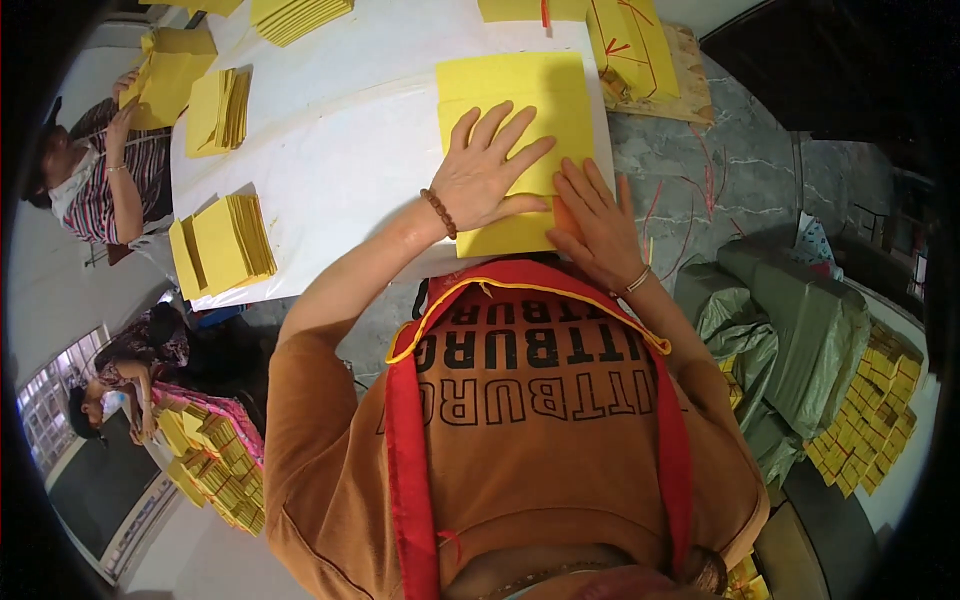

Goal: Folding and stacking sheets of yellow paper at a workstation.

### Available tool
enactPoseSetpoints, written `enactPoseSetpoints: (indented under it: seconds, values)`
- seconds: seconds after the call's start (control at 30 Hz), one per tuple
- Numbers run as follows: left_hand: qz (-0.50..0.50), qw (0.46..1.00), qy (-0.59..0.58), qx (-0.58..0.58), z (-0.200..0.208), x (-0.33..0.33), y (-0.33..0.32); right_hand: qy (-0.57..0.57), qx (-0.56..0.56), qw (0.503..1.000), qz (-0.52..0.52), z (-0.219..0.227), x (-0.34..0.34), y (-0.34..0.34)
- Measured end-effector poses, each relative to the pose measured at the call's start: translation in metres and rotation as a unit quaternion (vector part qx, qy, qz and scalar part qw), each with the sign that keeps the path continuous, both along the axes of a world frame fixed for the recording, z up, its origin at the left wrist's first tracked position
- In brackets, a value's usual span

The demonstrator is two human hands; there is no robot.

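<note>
A yellow paper sheet or stack (520, 80), creased across, lies at the right end of the white-covered table (340, 150), right in front of me. My left hand (488, 170), with a brown bead bracelet at the wrist, rests flat on it with the fingers spread. Along the paper's right edge lies my right hand (600, 222), fingers stretched out and pointing away from me. A small orange patch (568, 218) shows beside my right thumb, partly covered by that hand; its kind I cannot make out. How many layers the yellow paper has is hidden.
Folded yellow bundles (225, 245) stand along the table's left side. A person at the left holds yellow paper (165, 85); another person sits lower left by piled yellow packets (215, 460). Tied yellow bundles (635, 50) sit far right. Red strings (708, 180) litter the floor near green sacks (790, 310).
</note>
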State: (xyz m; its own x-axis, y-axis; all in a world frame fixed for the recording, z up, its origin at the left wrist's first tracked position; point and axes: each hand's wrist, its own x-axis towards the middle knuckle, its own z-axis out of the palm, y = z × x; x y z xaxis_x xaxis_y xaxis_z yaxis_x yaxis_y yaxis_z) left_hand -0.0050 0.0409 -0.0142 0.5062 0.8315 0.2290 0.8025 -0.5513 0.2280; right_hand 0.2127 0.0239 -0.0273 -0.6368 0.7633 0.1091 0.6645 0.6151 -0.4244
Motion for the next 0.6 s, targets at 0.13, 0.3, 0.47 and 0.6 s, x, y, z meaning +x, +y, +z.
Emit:
enactPoseSetpoints:
  seconds: [0.13,0.3,0.47,0.6]
  values:
    - [-0.02,1.0,-0.002,-0.002,0.002,0.004,0.0,0.134,-0.126,0.982,0.036,-0.015,0.015,0.014]
    - [0.0,0.987,0.132,0.097,-0.005,0.02,-0.007,0.414,-0.299,0.857,-0.073,-0.011,0.02,0.02]
    - [0.018,0.99,-0.077,0.117,0.015,-0.003,-0.004,0.434,-0.256,0.857,-0.111,-0.022,0.015,0.015]
    - [0.132,0.966,-0.118,0.189,0.027,-0.066,-0.012,0.437,-0.242,0.851,-0.159,-0.02,0.012,0.01]
